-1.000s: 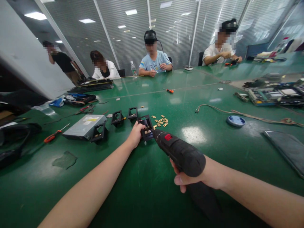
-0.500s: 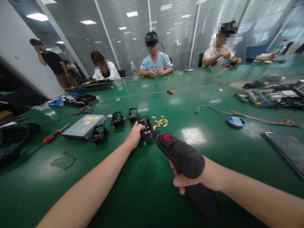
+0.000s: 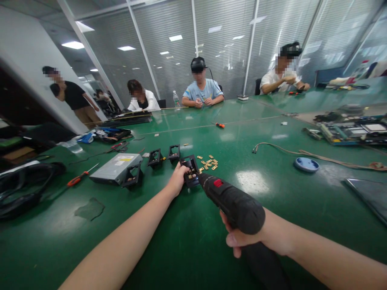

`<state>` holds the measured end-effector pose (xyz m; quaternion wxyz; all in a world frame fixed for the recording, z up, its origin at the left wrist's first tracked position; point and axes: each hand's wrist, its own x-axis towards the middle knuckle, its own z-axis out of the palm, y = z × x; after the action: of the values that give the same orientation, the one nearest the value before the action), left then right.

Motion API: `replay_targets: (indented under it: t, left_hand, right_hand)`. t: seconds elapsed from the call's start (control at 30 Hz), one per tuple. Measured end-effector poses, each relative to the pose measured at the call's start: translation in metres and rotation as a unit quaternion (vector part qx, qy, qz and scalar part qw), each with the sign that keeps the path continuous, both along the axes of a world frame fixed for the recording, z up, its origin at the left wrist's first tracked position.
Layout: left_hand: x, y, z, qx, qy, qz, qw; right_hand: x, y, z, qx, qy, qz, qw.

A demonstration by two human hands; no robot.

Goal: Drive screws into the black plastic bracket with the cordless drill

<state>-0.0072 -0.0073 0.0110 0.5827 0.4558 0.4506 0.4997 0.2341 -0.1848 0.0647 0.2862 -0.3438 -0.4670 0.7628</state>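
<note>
My left hand point(image 3: 177, 179) is closed on the left side of a black plastic socket frame point(image 3: 190, 161) with brass-coloured contacts inside, tilted on the green table. A black cordless drill point(image 3: 231, 199) with a red switch is gripped in my right hand point(image 3: 238, 237). Its nose points at the frame's lower right part; whether the bit touches a screw cannot be made out. Just beyond the frame lie several small brass plates point(image 3: 208, 162). Similar black frames stand to the left, one point(image 3: 132, 177) leaning by a grey disc drive point(image 3: 111, 169).
An orange-handled screwdriver point(image 3: 78, 178) and a headset point(image 3: 22, 191) lie at left. On the right are a blue round lid point(image 3: 306, 164), a cable point(image 3: 278, 150), a dark flat panel point(image 3: 367, 199) and circuit boards point(image 3: 347, 131). Several people are across the table point(image 3: 169, 249).
The whole view has shifted, so everything appears slightly lower and further right. Both hands keep their hold, and the drill's nose stays at the frame.
</note>
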Motion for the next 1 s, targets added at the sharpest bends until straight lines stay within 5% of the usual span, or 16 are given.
replay_targets:
  t: [1.0]
  left_hand:
    - [0.0025, -0.0009, 0.0029, 0.0, 0.002, 0.005, 1.0]
  right_hand:
    - [0.0002, 0.0015, -0.0021, -0.008, 0.007, -0.003, 1.0]
